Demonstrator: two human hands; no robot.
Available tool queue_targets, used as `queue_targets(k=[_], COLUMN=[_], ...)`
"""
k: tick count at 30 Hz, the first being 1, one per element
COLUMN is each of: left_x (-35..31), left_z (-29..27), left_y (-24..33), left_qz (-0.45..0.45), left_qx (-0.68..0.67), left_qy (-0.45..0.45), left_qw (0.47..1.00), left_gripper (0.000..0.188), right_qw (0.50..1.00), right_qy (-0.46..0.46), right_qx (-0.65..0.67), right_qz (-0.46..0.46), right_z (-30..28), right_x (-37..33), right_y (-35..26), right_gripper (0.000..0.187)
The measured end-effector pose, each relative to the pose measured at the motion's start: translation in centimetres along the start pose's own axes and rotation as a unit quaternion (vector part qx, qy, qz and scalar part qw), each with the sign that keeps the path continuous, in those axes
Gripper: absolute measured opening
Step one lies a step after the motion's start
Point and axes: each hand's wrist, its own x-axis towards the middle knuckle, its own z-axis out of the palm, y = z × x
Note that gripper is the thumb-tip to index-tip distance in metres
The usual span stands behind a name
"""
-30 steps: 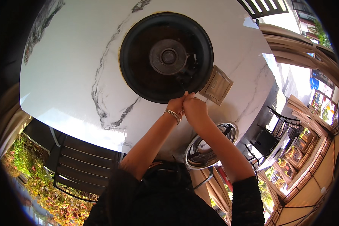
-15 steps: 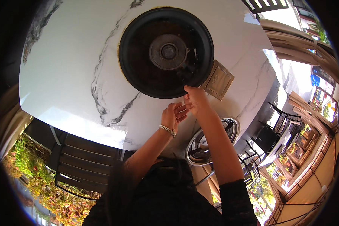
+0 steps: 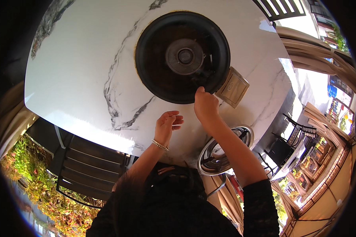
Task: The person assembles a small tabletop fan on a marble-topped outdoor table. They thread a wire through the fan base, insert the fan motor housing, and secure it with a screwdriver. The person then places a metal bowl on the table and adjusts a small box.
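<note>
A round black recessed pan (image 3: pixel 154 75), with a grey round hub (image 3: pixel 185 56) at its middle, is set into the white marbled table (image 3: pixel 87 59). My right hand (image 3: pixel 205 104) is closed at the pan's near rim, its fingers curled and a fingertip over the edge. What it pinches, if anything, is hidden. Lower and to the left, my left hand (image 3: pixel 168 126) hovers over the table, holding nothing, its fingers loosely bent and apart. A bracelet circles that wrist. Beside the pan on the right, near my right hand, sits a square metal panel (image 3: pixel 233 87).
Under my right forearm is a round shiny metal piece with concentric rings (image 3: pixel 213 158), at the table's near edge. A dark slatted chair (image 3: pixel 91 166) stands at the lower left, another slatted chair (image 3: pixel 279 8) at the far right. Beige curtains (image 3: pixel 312 49) hang on the right.
My left hand has moved left and down, away from my right hand, and its fingers face sideways. The right hand stays at the pan's rim, turned slightly. The whole view has shifted a little.
</note>
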Motion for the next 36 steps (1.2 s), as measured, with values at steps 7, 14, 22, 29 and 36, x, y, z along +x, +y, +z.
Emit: queue_targets(k=[7,14,22,29,36], left_x=[-1.7,-2.5,-2.6,-2.4,0.2], left_z=[-2.7,-0.8,-0.6,-1.7,4.0], left_y=[0.1,-0.1,0.3,0.2,-0.6], left_qz=[-0.014,0.003,0.008,0.003,0.389], left_qx=[-0.003,0.025,0.044,0.025,0.389], left_qy=[0.026,-0.016,-0.019,-0.005,0.032], left_qw=[1.0,1.0,0.999,1.0,0.835], left_gripper=[0.026,0.024,0.023,0.023,0.034], right_qw=[0.7,0.724,0.996,0.549,0.488], right_qy=[-0.164,-0.097,-0.008,-0.201,-0.122], right_qx=[0.582,0.583,0.08,0.688,0.717], right_qz=[0.38,0.355,0.029,0.43,0.483], right_z=[-0.8,0.0,-0.3,-0.4,-0.1], right_x=[2.3,0.0,-0.1,3.4,2.2], right_y=[3.3,1.3,0.9,4.4,2.5], right_gripper=[0.013,0.016,0.012,0.018,0.025])
